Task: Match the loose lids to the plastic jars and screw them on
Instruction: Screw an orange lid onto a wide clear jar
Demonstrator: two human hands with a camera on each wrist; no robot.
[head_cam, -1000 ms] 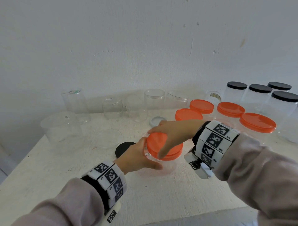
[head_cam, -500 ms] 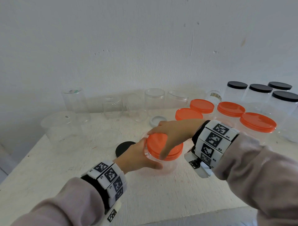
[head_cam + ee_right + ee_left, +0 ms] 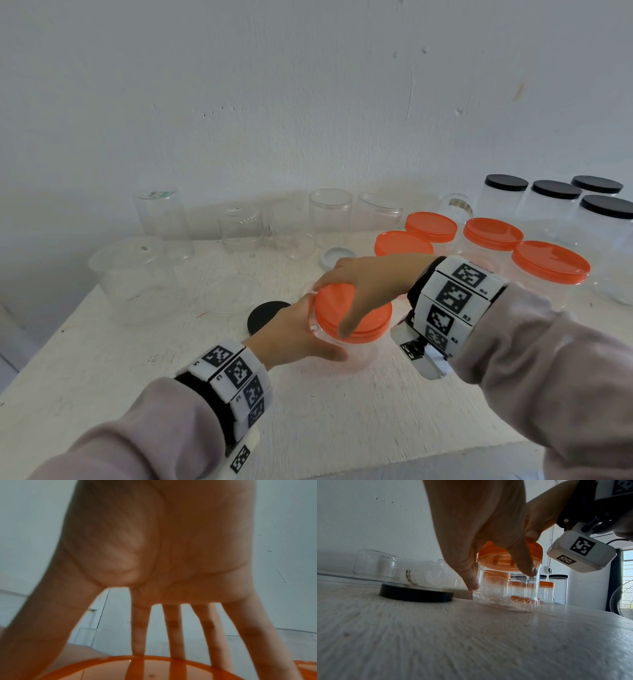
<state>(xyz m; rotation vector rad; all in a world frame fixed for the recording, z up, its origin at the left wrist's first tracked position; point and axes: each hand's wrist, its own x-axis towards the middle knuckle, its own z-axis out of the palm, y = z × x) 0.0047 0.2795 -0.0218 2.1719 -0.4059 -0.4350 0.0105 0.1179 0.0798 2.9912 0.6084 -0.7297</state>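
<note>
The right hand [image 3: 368, 279] came in from the right of the head view and lay spread over the orange lid [image 3: 352, 317], its fingers [image 3: 139, 631] reaching down past the far rim and the thumb over the near edge, grasping the lid from above. The left hand [image 3: 291, 337] wrapped round the clear plastic jar [image 3: 359, 354] under that lid, thumb along the near wall, holding the jar where it stood on the table [image 3: 342, 418] near the middle of the frame.

The lid was smooth, glossy and round with a ribbed skirt; the jar was thin, see-through and cylindrical with a rippled base. The table top was white and coarse-grained.

The left wrist view alone showed the jar's base [image 3: 505, 604] resting on the table and the left fingertips pressed to its side. The right wrist view showed only the palm [image 3: 163, 540], the splayed fingers and the top of the orange lid at the bottom of the frame; the jar below was hidden there.

Just left of the jar lay a flat black lid [image 3: 265, 315], partly hidden by the left hand. Above it sat a clear shallow dish [image 3: 233, 298], and a small white lid [image 3: 337, 257] lay farther up. Empty clear containers [image 3: 330, 212] stood along the wall. At the upper right stood orange-lidded jars [image 3: 548, 263] and, behind them, black-lidded jars [image 3: 507, 195].
</note>
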